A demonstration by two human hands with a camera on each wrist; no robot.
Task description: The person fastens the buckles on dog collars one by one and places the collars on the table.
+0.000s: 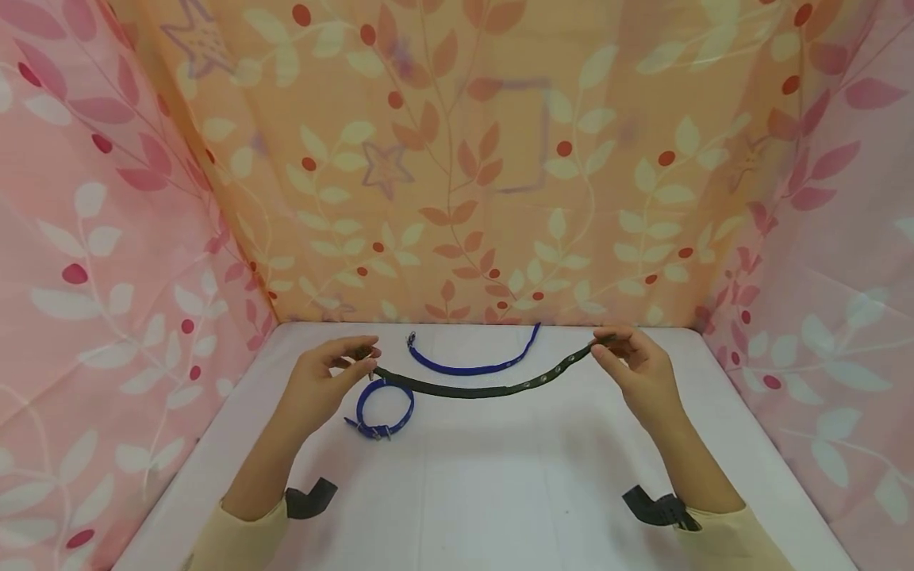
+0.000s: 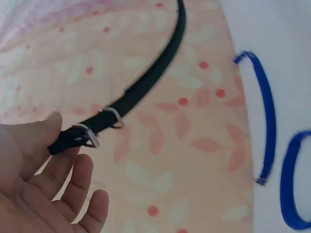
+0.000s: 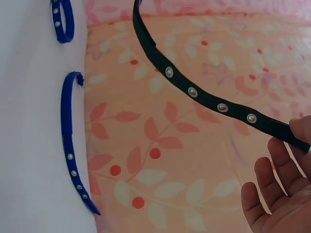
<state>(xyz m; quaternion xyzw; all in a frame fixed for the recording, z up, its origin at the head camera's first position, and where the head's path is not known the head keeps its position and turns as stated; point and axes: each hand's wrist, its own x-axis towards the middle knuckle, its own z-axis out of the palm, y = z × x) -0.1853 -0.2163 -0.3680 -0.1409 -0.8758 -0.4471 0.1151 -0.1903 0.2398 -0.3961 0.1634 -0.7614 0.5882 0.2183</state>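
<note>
White tabletop (image 1: 500, 492), leaf-print curtain behind; black collar (image 1: 485, 388) sags in air between hands; left hand (image 1: 324, 385) pinches buckle end, right hand (image 1: 639, 373) pinches holed tip; likely light, limp, grippy; ends best hold; blue collars (image 1: 385, 408) lie below

A makeshift recording booth: a white table (image 1: 500, 492) walled by floral curtains (image 1: 471, 159) (pink and orange).

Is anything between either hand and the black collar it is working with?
Nothing visible. The left hand pinches the buckle end of the black collar and the right hand pinches the holed end; the two blue collars lie apart on the table.
</note>
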